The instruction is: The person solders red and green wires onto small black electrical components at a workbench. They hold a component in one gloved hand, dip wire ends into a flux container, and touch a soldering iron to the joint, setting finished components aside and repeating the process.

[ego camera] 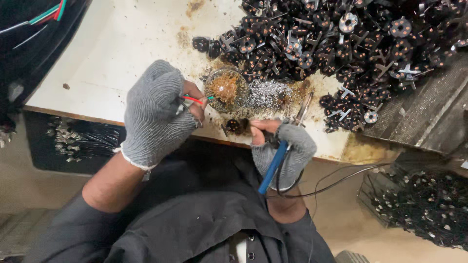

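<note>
Red and green wires [195, 99], pinched in left hand [157, 113], need steady aim; right hand [284, 148] grips soldering iron [274, 164], tin [225, 89] at one o'clock.

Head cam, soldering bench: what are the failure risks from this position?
1. The right hand holds the blue-handled soldering iron with its tip near a bare thumb; the gloves leave fingertips uncovered, so a burn seems possible.
2. The left hand pinches thin red and green wires right at the small flux tin; a slip may foul the ends.
3. The iron's cord hangs off the table edge and might snag.
</note>
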